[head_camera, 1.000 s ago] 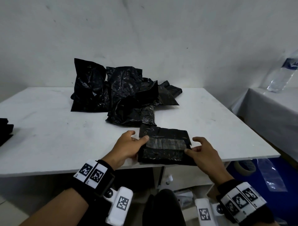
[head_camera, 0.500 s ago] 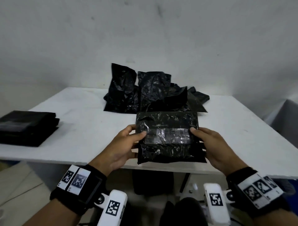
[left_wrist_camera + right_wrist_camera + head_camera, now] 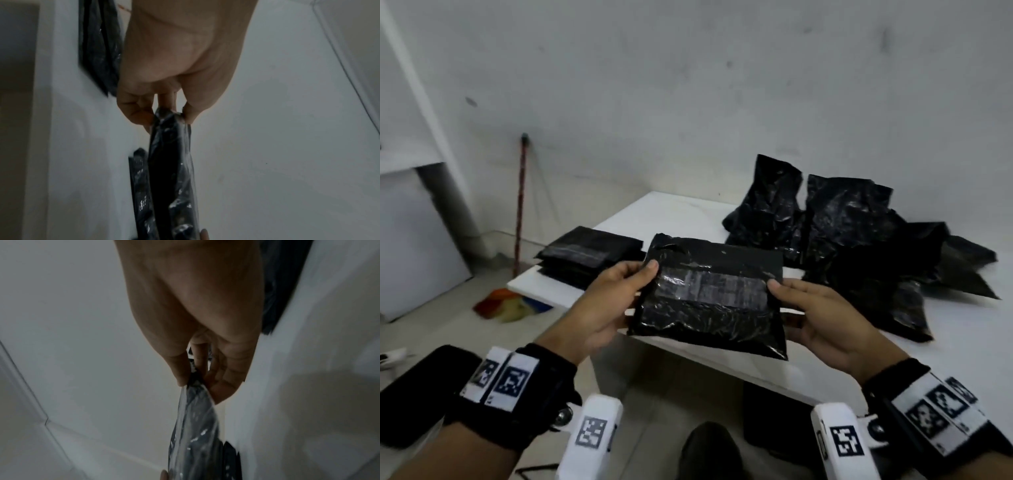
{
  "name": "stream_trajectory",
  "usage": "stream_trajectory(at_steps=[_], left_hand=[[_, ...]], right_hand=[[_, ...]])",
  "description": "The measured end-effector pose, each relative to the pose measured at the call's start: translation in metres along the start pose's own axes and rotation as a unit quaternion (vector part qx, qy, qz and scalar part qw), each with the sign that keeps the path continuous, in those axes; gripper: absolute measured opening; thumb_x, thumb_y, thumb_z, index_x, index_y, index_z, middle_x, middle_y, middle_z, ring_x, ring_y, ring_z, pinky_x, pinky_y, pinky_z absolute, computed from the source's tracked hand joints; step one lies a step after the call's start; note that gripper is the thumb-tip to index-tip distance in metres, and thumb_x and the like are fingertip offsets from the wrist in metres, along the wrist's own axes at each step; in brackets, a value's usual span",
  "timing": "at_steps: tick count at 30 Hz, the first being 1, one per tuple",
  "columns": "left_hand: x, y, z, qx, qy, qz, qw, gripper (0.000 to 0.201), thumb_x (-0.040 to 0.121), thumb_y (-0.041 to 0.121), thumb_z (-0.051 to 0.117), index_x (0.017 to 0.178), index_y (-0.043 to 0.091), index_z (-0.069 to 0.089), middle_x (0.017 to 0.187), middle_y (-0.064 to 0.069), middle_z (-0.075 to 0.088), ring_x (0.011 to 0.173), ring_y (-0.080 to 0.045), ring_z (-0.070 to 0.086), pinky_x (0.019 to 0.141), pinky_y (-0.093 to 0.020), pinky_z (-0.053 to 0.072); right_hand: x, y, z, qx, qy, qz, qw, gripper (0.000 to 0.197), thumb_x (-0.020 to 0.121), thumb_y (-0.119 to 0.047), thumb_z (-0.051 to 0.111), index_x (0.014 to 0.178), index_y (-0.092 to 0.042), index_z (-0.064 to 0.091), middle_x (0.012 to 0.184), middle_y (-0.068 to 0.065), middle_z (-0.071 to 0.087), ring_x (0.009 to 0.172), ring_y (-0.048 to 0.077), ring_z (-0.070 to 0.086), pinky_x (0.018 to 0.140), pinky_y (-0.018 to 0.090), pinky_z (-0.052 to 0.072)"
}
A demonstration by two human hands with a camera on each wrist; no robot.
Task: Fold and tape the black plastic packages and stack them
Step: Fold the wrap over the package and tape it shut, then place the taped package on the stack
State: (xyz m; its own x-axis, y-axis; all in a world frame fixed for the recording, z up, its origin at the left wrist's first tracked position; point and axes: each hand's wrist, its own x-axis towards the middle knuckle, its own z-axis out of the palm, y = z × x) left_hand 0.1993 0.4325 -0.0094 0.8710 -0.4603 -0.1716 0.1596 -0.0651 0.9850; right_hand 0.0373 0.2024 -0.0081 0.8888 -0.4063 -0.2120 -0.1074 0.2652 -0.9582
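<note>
A folded black plastic package with a strip of clear tape across its top hangs in the air above the near edge of the white table. My left hand pinches its left edge, thumb on top and fingers beneath; the left wrist view shows the package edge-on under that hand. My right hand pinches the package's right edge the same way. A stack of taped black packages lies at the table's left end. A heap of unfolded black bags sits at the back right.
Against the wall on the left leans a red broom handle, with a colourful cloth on the floor at its foot. A dark flat object lies at the lower left. A dark box stands under the table.
The taped package has been lifted off the table and carried left toward the stack, both hands still holding its edges. My view has swung left, so the stack now sits close.
</note>
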Motion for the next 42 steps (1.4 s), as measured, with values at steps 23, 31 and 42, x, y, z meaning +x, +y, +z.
stream_trajectory(at_steps=[23,31,42], left_hand=[[0.168,0.038,-0.193,0.322,0.113,0.087,0.936,0.028,0.085,0.019,0.081,0.108,0.020,0.064,0.114,-0.007,0.070,0.094,-0.018,0.069,0.082,-0.032,0.059],[0.168,0.046,-0.179,0.459,0.110,0.152,0.868,0.044,0.100,0.036,0.060,0.140,0.018,0.053,0.146,-0.011,0.053,0.133,-0.027,0.050,0.100,-0.025,0.037],[0.189,0.024,-0.169,0.611,-0.016,0.006,0.792,0.125,0.056,0.102,0.020,0.161,0.037,0.007,0.171,0.005,0.003,0.157,-0.022,0.010,0.124,-0.058,0.012]], right_hand=[[0.196,0.002,0.228,-0.063,-0.002,0.017,0.998,0.015,0.095,0.004,0.058,0.083,-0.003,0.064,0.079,0.010,0.069,0.057,0.016,0.066,0.052,0.028,0.059],[0.207,0.001,0.221,-0.283,0.063,-0.041,0.956,0.043,0.090,-0.028,0.062,0.129,-0.014,0.054,0.127,0.007,0.054,0.112,0.029,0.057,0.087,0.038,0.052],[0.207,0.021,0.242,-0.633,-0.116,-0.081,0.761,0.070,0.104,-0.057,0.028,0.161,-0.027,0.002,0.168,0.000,-0.013,0.154,0.027,-0.015,0.119,0.064,0.003]])
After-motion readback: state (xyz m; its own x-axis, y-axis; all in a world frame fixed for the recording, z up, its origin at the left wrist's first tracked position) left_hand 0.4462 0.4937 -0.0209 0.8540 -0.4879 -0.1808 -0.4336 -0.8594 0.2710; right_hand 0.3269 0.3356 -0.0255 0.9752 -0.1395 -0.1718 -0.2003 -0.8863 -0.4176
